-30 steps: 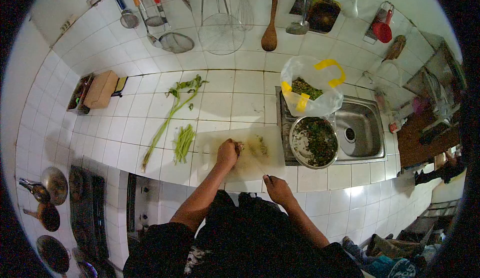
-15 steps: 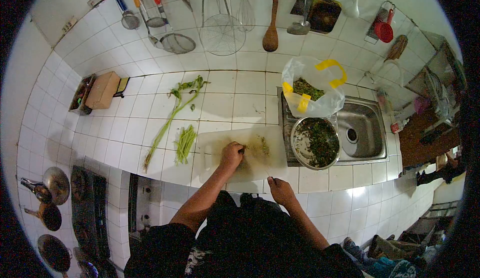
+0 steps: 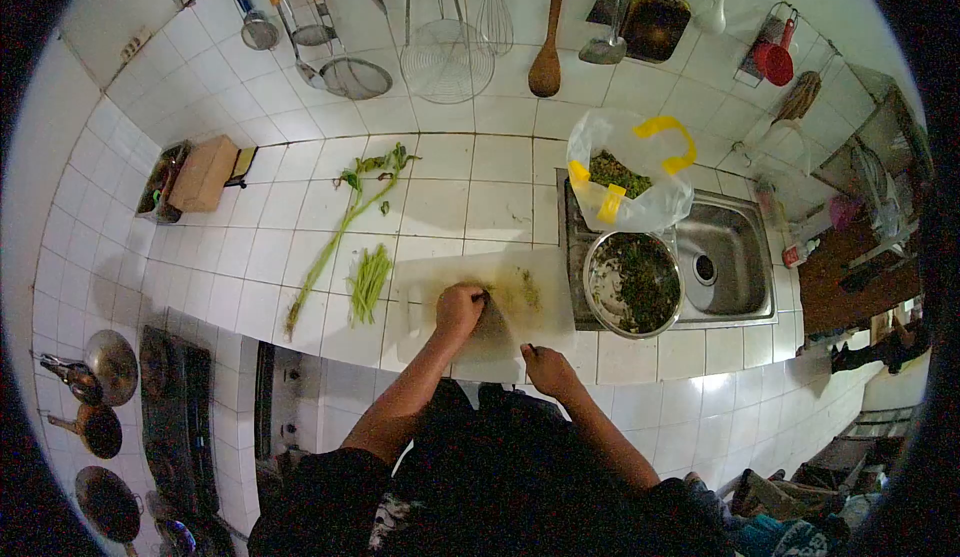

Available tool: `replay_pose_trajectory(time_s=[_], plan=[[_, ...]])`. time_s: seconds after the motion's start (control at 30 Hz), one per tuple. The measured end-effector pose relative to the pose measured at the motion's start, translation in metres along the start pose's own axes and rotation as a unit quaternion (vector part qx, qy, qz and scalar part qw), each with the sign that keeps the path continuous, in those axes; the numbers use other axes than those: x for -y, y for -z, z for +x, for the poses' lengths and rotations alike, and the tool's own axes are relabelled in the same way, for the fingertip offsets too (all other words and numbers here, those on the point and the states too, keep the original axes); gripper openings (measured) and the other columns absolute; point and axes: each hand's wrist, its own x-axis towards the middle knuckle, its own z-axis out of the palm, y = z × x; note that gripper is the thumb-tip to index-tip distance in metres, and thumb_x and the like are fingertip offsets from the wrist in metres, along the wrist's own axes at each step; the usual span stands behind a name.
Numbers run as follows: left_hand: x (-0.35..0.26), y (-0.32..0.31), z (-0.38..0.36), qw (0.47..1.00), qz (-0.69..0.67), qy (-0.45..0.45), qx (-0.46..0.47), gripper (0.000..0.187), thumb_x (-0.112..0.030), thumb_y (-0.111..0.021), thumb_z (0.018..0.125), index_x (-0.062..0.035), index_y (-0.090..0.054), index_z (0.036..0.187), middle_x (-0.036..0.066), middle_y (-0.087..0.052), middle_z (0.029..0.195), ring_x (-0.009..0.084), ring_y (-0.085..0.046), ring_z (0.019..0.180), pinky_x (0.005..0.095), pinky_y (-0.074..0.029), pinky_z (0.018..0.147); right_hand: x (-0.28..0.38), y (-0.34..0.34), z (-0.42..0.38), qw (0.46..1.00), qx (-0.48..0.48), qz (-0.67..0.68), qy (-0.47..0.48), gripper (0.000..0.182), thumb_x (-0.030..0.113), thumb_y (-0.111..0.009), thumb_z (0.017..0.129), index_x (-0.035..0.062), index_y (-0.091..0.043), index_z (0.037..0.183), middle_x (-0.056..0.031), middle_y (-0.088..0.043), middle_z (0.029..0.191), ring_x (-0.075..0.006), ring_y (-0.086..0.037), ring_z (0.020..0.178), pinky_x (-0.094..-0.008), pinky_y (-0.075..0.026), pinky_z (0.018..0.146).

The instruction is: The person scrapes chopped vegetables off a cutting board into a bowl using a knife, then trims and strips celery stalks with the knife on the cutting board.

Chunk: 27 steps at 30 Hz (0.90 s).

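Observation:
My left hand (image 3: pixel 460 310) is closed, pressed down on a pale cutting board (image 3: pixel 418 332). What lies under its fingertips is too small and hidden to name. At the board's front edge, my right hand (image 3: pixel 552 372) is wrapped around the dark handle of a knife (image 3: pixel 529 349), whose blurred blade points toward my left fingers. Small chopped green bits (image 3: pixel 528 292) lie on the board beyond the blade. To the left of the board sit a bundle of cut green stalks (image 3: pixel 370 284) and a long leafy stalk (image 3: pixel 345 225).
A metal bowl (image 3: pixel 681 302) of chopped greens stands right of the board, beside the sink (image 3: pixel 745 287). Behind it is a plastic bag (image 3: pixel 652 209) with chopped greens. A cardboard box (image 3: pixel 203 175) sits at the back left. Utensils, including a wooden spoon (image 3: pixel 545 72), hang on the wall.
My right hand has moved a little up and to the left with the knife, closer to my left hand. My left hand stays in nearly the same spot on the board.

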Motion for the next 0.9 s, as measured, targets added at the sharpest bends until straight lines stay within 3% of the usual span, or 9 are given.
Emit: replay_pose_trajectory(time_s=[0.13,0.2,0.27,0.37,0.5,0.6,0.67,0.9], plan=[[0.010,-0.002,0.003,0.999,0.018,-0.027,-0.006,0.019,-0.015,-0.070,0.073,-0.0052,-0.070,0.089,0.017,-0.067,0.085,0.0347,-0.064,0.080,0.0437,-0.051,0.075,0.011,0.007,0.003,1.000,0.002,-0.009,0.017,0.063,0.046,-0.027,0.098,-0.0065,-0.061,0.092,-0.0317,-0.061,0.092,-0.0493,-0.056,0.094,-0.0522,-0.043,0.086],[0.018,-0.004,0.007,0.998,0.007,-0.053,-0.028,0.018,-0.015,-0.069,0.074,-0.0053,-0.070,0.089,0.016,-0.067,0.084,0.0344,-0.064,0.080,0.0438,-0.051,0.075,0.000,0.004,-0.002,0.996,-0.013,-0.031,0.084,0.061,0.045,-0.027,0.098,-0.0060,-0.061,0.096,-0.0315,-0.061,0.094,-0.0486,-0.056,0.096,-0.0523,-0.043,0.086],[0.020,0.000,0.009,0.999,-0.022,0.024,-0.043,0.014,-0.014,-0.068,0.074,-0.0051,-0.070,0.085,0.016,-0.067,0.082,0.0331,-0.065,0.079,0.0426,-0.051,0.074,-0.012,0.002,-0.008,0.998,-0.016,-0.004,0.061,0.060,0.044,-0.028,0.099,-0.0057,-0.061,0.097,-0.0313,-0.061,0.095,-0.0484,-0.056,0.096,-0.0523,-0.043,0.086],[0.003,0.018,0.014,0.997,-0.039,0.004,-0.062,0.011,-0.013,-0.067,0.076,-0.0051,-0.070,0.083,0.015,-0.067,0.081,0.0315,-0.065,0.079,0.0410,-0.051,0.073,-0.004,0.011,-0.023,0.999,0.013,-0.012,0.026,0.059,0.045,-0.029,0.099,-0.0048,-0.060,0.100,-0.0309,-0.061,0.095,-0.0479,-0.056,0.095,-0.0525,-0.043,0.085],[-0.001,0.009,0.023,0.997,-0.066,-0.019,-0.033,0.010,-0.013,-0.066,0.077,-0.0052,-0.070,0.082,0.015,-0.067,0.080,0.0310,-0.065,0.077,0.0402,-0.052,0.071,0.005,0.014,-0.033,0.999,-0.025,0.040,0.000,0.054,0.045,-0.034,0.098,-0.0029,-0.061,0.098,-0.0292,-0.062,0.092,-0.0469,-0.058,0.090,-0.0511,-0.046,0.081],[-0.019,0.010,0.021,0.996,-0.073,0.048,0.024,0.011,-0.014,-0.065,0.078,-0.0053,-0.070,0.082,0.015,-0.067,0.080,0.0324,-0.065,0.075,0.0406,-0.052,0.071,0.006,0.018,-0.036,0.995,-0.077,0.066,0.004,0.050,0.044,-0.037,0.097,-0.0006,-0.062,0.097,-0.0270,-0.064,0.090,-0.0460,-0.060,0.087,-0.0506,-0.048,0.078],[-0.021,0.005,0.019,0.999,0.030,0.003,0.023,0.012,-0.015,-0.064,0.078,-0.0052,-0.070,0.084,0.015,-0.066,0.082,0.0336,-0.064,0.080,0.0424,-0.051,0.072,0.003,0.020,-0.037,0.992,-0.102,0.066,0.010,0.050,0.043,-0.038,0.097,-0.0004,-0.062,0.098,-0.0266,-0.064,0.089,-0.0461,-0.060,0.086,-0.0503,-0.049,0.078],[-0.016,0.010,0.020,0.990,0.039,-0.133,-0.002,0.015,-0.017,-0.064,0.079,-0.0047,-0.069,0.086,0.017,-0.063,0.086,0.0351,-0.060,0.088,0.0451,-0.050,0.075,-0.010,0.025,-0.040,0.992,-0.106,0.070,-0.025,0.053,0.045,-0.038,0.097,-0.0026,-0.061,0.103,-0.0279,-0.063,0.094,-0.0459,-0.059,0.092,-0.0492,-0.047,0.080]])
